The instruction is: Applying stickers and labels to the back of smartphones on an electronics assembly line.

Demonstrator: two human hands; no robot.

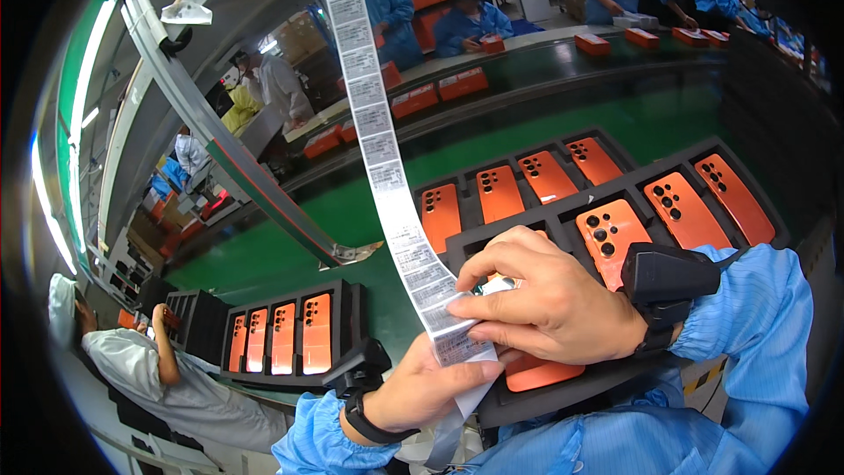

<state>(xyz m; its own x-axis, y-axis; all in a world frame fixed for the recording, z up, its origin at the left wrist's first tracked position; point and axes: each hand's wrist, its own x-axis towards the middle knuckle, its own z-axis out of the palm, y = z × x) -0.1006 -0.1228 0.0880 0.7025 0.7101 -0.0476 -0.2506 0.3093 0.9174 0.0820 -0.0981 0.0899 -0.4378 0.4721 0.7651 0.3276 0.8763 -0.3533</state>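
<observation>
A long strip of printed labels (376, 141) hangs down from above to my hands. My left hand (429, 387) grips its lower end between thumb and fingers. My right hand (554, 303) bends over the same end, with thumb and fingertips pinched at a label's edge. Below and behind my right hand, an orange phone (541, 373) lies partly covered in a black foam tray (519, 409). More orange phones sit back up in the tray slots, among them one phone (611, 237) just beyond my right hand. Bare backing (450, 440) trails below my left hand.
Another black tray (352, 321) with orange phones stands at the left on the green conveyor (264, 255). A slanted metal post (229, 158) rises beside it. A person in white (176, 369) holds a phone at the far left. Across the line, people in blue handle orange boxes (463, 82).
</observation>
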